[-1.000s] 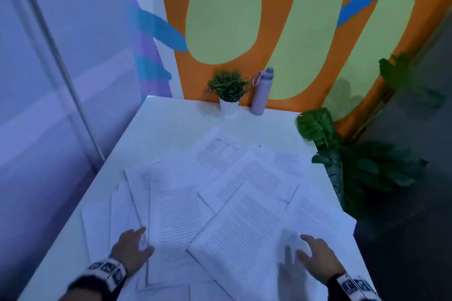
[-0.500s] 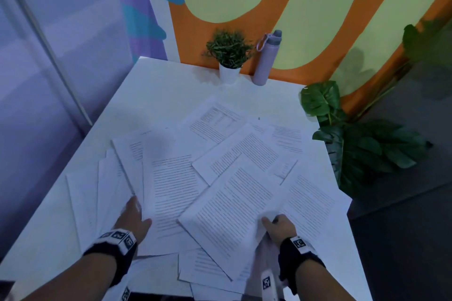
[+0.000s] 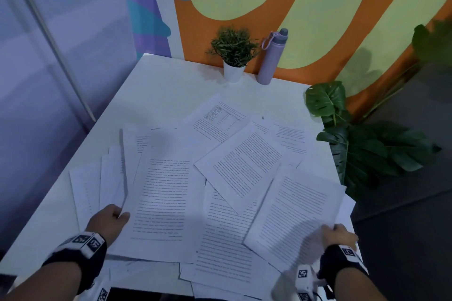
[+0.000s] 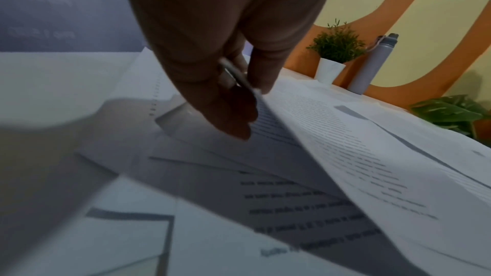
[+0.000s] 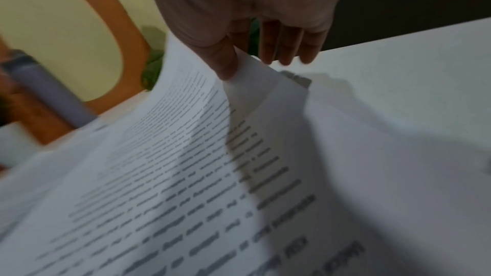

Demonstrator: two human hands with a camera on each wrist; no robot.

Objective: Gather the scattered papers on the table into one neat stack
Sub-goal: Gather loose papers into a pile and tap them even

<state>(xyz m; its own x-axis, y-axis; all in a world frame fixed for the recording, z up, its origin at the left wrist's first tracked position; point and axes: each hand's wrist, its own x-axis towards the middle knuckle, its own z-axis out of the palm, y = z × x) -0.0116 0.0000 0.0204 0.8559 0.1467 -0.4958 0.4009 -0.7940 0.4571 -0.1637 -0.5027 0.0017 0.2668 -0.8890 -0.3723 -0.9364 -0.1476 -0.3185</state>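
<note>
The gathering has barely begun, judging from how things lie: the printed papers (image 3: 234,178) are spread in a loose overlapping fan over the near half of the white worktop (image 3: 159,95), at many angles, with no squared stack anywhere in view. The left hand (image 3: 108,223) sits at the near-left of the spread, thumb and fingers pinching the edge of a large text sheet (image 3: 163,203); the left wrist view shows that sheet (image 4: 345,154) raised off the pages beneath it, with the fingertips (image 4: 239,125) under its edge. The right hand (image 3: 338,236) is at the near-right corner, pinching the corner of another text sheet (image 3: 298,212), which the right wrist view shows bowed upward between thumb (image 5: 226,64) and fingers. So two sheets are gripped, one per hand, and neither has been laid on another. Still loose are the tilted page in the middle (image 3: 242,159), the pages toward the far side (image 3: 217,121), the plain sheets fanned at the left (image 3: 85,188) and those overhanging the near edge. A small potted plant (image 3: 232,52) and a lilac bottle (image 3: 271,57) stand at the far edge, well apart from the papers. What is left looks like nearly everything: drawing the sheets together, then squaring the edges.
</note>
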